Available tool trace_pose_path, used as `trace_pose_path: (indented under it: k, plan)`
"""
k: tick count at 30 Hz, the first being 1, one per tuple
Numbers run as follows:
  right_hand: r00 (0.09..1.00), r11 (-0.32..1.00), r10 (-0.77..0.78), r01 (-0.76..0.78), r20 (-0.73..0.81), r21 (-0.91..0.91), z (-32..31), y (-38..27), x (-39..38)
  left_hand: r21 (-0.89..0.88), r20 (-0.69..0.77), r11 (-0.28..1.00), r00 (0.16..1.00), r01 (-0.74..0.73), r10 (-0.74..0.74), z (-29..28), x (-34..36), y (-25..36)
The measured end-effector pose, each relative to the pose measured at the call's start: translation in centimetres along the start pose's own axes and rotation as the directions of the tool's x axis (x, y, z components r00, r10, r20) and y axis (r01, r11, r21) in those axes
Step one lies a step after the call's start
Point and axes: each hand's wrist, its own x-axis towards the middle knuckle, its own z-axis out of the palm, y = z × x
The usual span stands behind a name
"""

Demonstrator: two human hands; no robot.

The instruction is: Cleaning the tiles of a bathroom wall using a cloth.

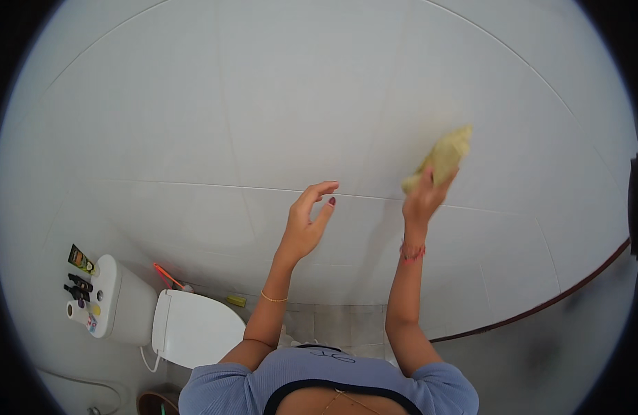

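A yellow-green cloth (449, 153) is bunched in my right hand (424, 200), which presses it against the white tiled wall (312, 90) on the right. Its edges are smeared by motion. My left hand (306, 223) is raised before the wall near a horizontal tile joint, left of the cloth. Its fingers are curved with a gap between thumb and forefinger, and it holds nothing. Whether its fingertips touch the tiles I cannot tell.
At the lower left stands a white toilet (198, 328) with its lid down. Several bottles and tubes (80, 285) stand on its tank (131, 304). An orange-handled brush (170, 275) leans behind it, near a yellow object (236, 301). A brown bucket (158, 403) is below; a dark-red edge (540, 306) curves at right.
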Motion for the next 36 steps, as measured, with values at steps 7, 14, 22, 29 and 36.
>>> trace_pose_path:
  k: [7,14,22,29,36]
  plan:
    - [0.811,0.677,-0.469,0.585,0.35,-0.447,14.2,-4.1,-4.5,0.134,-0.454,0.975,0.864,-0.176,0.218,-4.4,0.2,-1.9]
    - [0.412,0.354,-0.727,0.91,0.55,-0.215,11.9,2.4,-10.4,0.678,-0.559,0.73,0.584,-0.087,0.588,-8.8,1.5,-6.5]
    - [0.891,0.823,-0.373,0.191,-0.256,-0.534,15.3,-8.1,2.1,0.842,-0.334,0.539,0.769,-0.016,0.545,-11.6,2.4,-12.3]
    - [0.289,0.166,-0.837,0.944,0.465,-0.286,20.0,-5.1,-9.2,0.8,-0.307,0.545,0.609,-0.251,0.731,-12.7,0.4,-16.5]
    - [0.791,0.607,-0.606,0.526,0.082,-0.596,19.9,-9.1,-2.9,0.77,-0.534,0.633,0.464,-0.079,0.707,-19.3,-1.1,-15.8]
